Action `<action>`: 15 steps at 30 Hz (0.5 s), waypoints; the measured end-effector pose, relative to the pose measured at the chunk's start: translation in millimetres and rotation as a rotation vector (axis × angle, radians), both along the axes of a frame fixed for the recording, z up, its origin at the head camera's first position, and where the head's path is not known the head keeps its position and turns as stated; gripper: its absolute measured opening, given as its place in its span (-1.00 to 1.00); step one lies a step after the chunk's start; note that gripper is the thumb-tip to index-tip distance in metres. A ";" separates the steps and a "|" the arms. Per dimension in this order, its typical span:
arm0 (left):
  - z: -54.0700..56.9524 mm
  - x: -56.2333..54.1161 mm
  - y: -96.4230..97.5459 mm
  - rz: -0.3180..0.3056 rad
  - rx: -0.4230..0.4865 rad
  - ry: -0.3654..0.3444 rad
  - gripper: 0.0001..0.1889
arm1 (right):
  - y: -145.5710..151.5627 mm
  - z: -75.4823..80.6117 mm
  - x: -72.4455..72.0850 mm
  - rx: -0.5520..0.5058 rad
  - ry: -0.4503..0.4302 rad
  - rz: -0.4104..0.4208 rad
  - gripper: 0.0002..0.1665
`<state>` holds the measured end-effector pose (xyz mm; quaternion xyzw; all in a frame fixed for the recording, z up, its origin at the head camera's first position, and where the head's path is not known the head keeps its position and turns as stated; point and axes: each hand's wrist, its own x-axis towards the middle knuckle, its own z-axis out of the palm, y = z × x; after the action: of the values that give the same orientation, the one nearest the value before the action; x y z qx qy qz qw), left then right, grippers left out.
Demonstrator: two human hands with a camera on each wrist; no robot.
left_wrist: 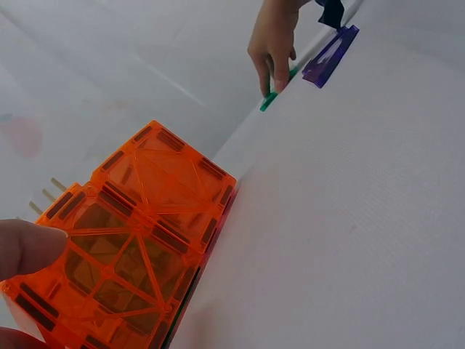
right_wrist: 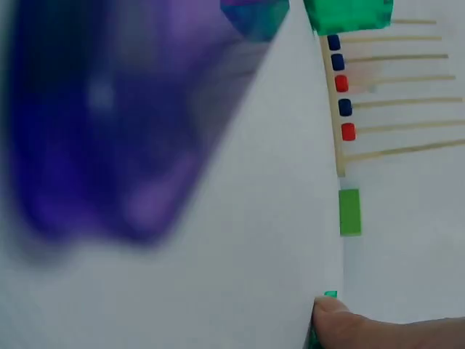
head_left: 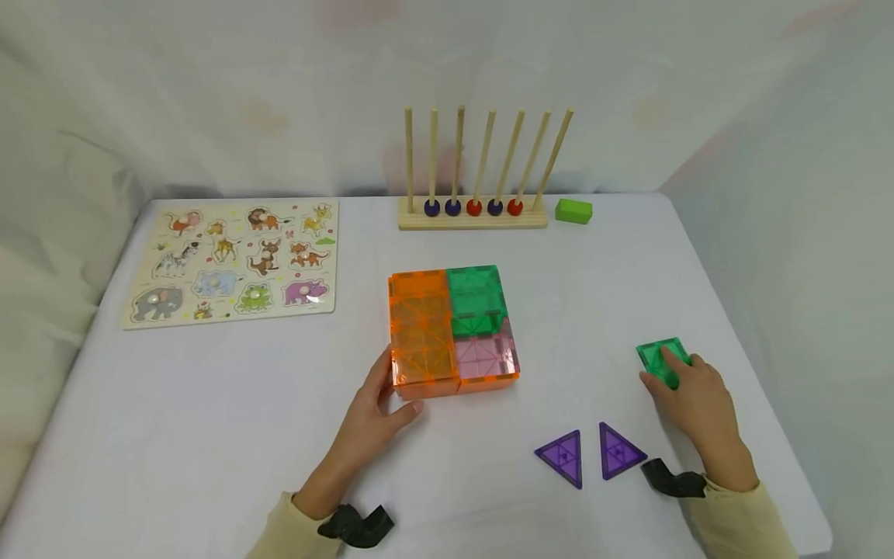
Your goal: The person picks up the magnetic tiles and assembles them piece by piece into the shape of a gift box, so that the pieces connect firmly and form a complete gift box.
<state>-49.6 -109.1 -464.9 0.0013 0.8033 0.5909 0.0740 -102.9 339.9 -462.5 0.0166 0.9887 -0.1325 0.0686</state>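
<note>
A box-like build of see-through magnetic tiles [head_left: 422,334], orange with a green part and a pink part, stands mid-table. My left hand [head_left: 366,423] grips its near left corner, fingers along the left side. In the left wrist view, the thumb [left_wrist: 33,247] lies against an orange tile [left_wrist: 116,269]. Over at the right, my right hand [head_left: 701,404] holds a green square magnetic tile [head_left: 656,353], index finger on top and thumb at its edge. Two purple triangle tiles [head_left: 562,458] lie between the hands; one looms blurred in the right wrist view.
An animal peg puzzle board [head_left: 233,260] lies at the back left. Behind the build stands a wooden rack [head_left: 471,221] with upright sticks and several red and blue beads. A light green block [head_left: 574,211] sits beside the rack, near the table's far edge.
</note>
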 end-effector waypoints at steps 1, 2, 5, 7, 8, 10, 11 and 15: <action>0.1 0.0 0.1 -0.003 -0.001 0.002 -0.04 | 1.8 0.4 -2.5 0.003 -0.012 0.005 -0.16; 0.5 -0.2 0.1 -0.005 0.000 0.004 -0.04 | 2.3 0.8 -5.0 0.004 -0.018 0.013 -0.17; 0.4 -1.0 -0.8 -0.009 -0.003 0.012 -0.04 | -2.3 7.8 -15.8 0.010 -0.035 0.056 -0.16; -0.2 -1.3 -1.4 -0.009 0.001 0.018 -0.04 | -12.2 17.7 -23.6 0.006 0.006 0.105 -0.18; -0.8 -1.3 -1.5 -0.007 0.004 0.015 -0.04 | -18.6 23.9 -27.3 -0.004 0.040 0.132 -0.19; -1.8 -0.9 -1.5 -0.007 0.005 0.009 -0.04 | -33.9 39.4 -32.7 -0.023 0.100 0.202 -0.19; -2.0 -0.6 -1.3 -0.007 0.005 0.008 -0.05 | -42.5 47.2 -34.5 -0.037 0.142 0.253 -0.20; -2.1 0.6 -0.4 0.001 0.008 0.002 -0.05 | -84.7 75.7 -37.8 -0.100 0.329 0.594 -0.21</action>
<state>-49.0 -109.4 -467.0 0.0015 0.8011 0.5941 0.0728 -140.7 255.2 -386.7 -0.2971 0.9404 -0.1559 -0.0557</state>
